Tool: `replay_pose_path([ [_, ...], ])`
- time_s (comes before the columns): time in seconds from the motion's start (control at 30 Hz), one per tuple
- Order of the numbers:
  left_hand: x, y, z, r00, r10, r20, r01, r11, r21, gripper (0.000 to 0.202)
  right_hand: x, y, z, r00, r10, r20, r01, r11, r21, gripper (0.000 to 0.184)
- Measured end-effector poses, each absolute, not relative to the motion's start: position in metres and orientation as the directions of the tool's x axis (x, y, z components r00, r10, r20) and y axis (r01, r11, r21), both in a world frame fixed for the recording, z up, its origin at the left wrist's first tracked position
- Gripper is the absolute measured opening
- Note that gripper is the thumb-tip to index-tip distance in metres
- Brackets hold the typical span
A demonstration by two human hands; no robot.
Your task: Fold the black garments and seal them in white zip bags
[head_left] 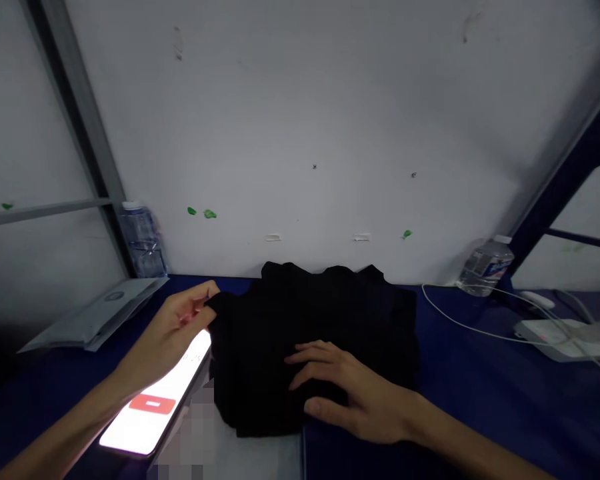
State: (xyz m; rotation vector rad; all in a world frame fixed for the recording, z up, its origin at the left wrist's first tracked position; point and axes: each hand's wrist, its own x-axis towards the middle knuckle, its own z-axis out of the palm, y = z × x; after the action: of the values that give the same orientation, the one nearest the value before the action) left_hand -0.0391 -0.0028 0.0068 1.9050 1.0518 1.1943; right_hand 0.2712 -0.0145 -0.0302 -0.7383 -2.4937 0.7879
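Note:
A bundle of black cloth (320, 320), perhaps a folded garment, lies in front of me against the wall. Its folds are too dark to make out. At its left upper corner, my left hand (180, 327) pinches the edge of the cloth between thumb and fingers. My right hand (350, 393) rests on the front part of the cloth with its fingers spread. Under my left wrist is a lit phone (155, 407) with a red button on its white screen. A pale flat sheet or packet (265, 460) shows beneath the cloth's front edge.
On the left stand a plastic bottle (144, 243) and grey-white flat packets (100, 317). Another bottle (487, 267) leans at the right by the frame post. A white power strip (565, 337) with cables lies on the blue surface (460, 387). A white wall (300, 133) closes off the back.

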Motion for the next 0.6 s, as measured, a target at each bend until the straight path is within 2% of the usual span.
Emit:
replay_pose_path([
  [0.07, -0.038, -0.005, 0.001, 0.428, 0.83, 0.357, 0.191, -0.469, 0.862, 0.028, 0.277, -0.009, -0.029, -0.62, 0.688, 0.377, 0.313, 0.658, -0.685, 0.02],
  [0.13, -0.034, -0.009, -0.002, 0.666, 0.697, 0.267, 0.131, -0.462, 0.877, 0.04, 0.285, 0.0, -0.026, -0.34, 0.795, 0.502, 0.275, 0.594, -0.756, 0.022],
  [0.17, -0.032, -0.01, -0.003, 0.719, 0.658, 0.224, 0.163, -0.473, 0.866, 0.041, 0.29, 0.004, -0.025, -0.198, 0.826, 0.528, 0.251, 0.564, -0.787, 0.023],
  [0.2, -0.029, -0.012, -0.003, 0.714, 0.672, 0.197, 0.241, -0.499, 0.832, 0.034, 0.295, 0.008, -0.023, -0.104, 0.833, 0.543, 0.227, 0.551, -0.803, 0.022],
  [0.27, -0.022, -0.015, -0.002, 0.681, 0.706, 0.195, 0.391, -0.575, 0.719, 0.023, 0.302, 0.014, -0.021, -0.032, 0.825, 0.564, 0.209, 0.557, -0.804, 0.019],
  [0.33, -0.017, -0.017, -0.002, 0.668, 0.725, 0.166, 0.486, -0.594, 0.641, 0.023, 0.306, 0.017, -0.021, -0.064, 0.792, 0.607, 0.267, 0.6, -0.754, 0.018],
  [0.43, -0.01, -0.017, -0.004, 0.679, 0.729, 0.093, 0.548, -0.587, 0.596, 0.024, 0.305, 0.015, -0.024, -0.267, 0.732, 0.627, 0.477, 0.665, -0.574, 0.015],
  [0.5, -0.007, -0.016, -0.005, 0.639, 0.765, 0.08, 0.59, -0.554, 0.587, 0.022, 0.304, 0.013, -0.026, -0.397, 0.736, 0.548, 0.609, 0.658, -0.443, 0.023],
  [0.6, -0.004, -0.014, -0.004, 0.538, 0.839, 0.085, 0.664, -0.484, 0.57, 0.025, 0.304, 0.014, -0.032, -0.47, 0.768, 0.435, 0.726, 0.617, -0.303, 0.044],
])
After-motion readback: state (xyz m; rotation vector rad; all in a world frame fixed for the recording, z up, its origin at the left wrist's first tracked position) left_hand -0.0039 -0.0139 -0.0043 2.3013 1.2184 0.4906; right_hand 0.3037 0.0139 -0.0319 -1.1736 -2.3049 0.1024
